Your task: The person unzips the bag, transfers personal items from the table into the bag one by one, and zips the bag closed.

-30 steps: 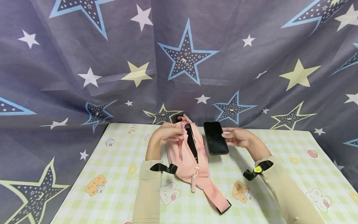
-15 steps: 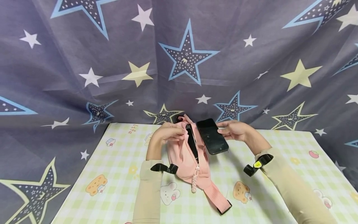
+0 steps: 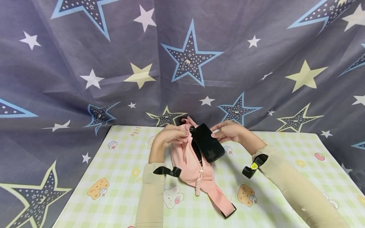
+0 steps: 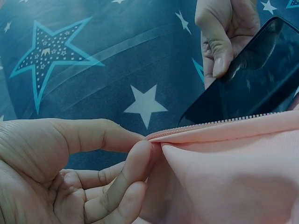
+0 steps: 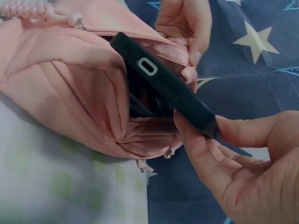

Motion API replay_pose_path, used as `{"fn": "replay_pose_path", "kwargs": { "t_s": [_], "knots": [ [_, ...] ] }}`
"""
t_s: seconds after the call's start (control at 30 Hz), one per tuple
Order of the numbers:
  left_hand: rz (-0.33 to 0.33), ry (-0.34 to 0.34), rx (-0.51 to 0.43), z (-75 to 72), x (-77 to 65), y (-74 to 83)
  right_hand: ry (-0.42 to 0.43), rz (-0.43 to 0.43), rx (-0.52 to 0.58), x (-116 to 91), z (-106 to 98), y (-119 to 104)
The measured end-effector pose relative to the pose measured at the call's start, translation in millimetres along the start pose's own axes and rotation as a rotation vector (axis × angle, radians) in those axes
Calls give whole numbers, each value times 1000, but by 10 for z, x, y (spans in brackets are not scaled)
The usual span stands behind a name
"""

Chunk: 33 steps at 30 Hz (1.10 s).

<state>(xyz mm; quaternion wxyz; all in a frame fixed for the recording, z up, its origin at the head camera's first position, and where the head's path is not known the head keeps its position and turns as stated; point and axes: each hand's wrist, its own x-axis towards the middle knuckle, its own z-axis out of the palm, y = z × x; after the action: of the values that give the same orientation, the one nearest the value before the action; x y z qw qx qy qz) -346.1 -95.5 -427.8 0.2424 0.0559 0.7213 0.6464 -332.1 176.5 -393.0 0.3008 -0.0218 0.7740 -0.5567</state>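
A pink waist bag [image 3: 185, 161] lies on the table with its zipped mouth gaping. My left hand [image 3: 172, 134] pinches the zipper edge between thumb and fingers, as the left wrist view shows close up. In my right hand [image 3: 229, 132] is a black smartphone [image 3: 208, 142], pinched along one long side. The phone hangs tilted over the bag's mouth and overlaps the opening in the head view. Seen in the right wrist view, the phone's end with its charging port [image 5: 147, 66] faces the camera. Behind it, a dark item [image 5: 142, 105] shows inside the bag.
The table [image 3: 114, 164] wears a green checked cover with cartoon prints. A grey star-patterned curtain [image 3: 114, 63] hangs right behind the far edge. The bag's ribbed strap with a black buckle [image 3: 229, 210] stretches toward the near side, and a braided zipper pull [image 3: 197, 186] lies over the bag.
My right hand has carried the phone leftward, from beside the bag to over its opening, and the phone has tilted. My left hand keeps its pinch on the bag's edge.
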Motion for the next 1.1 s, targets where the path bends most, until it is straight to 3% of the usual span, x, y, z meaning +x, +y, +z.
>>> {"fn": "replay_pose_path", "kwargs": {
  "t_s": [0.6, 0.77, 1.1],
  "knots": [
    [-5, -8, 7, 44, 39, -12, -11, 62, -20, 130, 218, 22],
    [-9, -11, 2, 52, 55, -21, 15, 72, -11, 133, 232, 58],
    [-15, -11, -10, 50, 34, -11, -39, 103, 12, 107, 211, 130]
  ]
}}
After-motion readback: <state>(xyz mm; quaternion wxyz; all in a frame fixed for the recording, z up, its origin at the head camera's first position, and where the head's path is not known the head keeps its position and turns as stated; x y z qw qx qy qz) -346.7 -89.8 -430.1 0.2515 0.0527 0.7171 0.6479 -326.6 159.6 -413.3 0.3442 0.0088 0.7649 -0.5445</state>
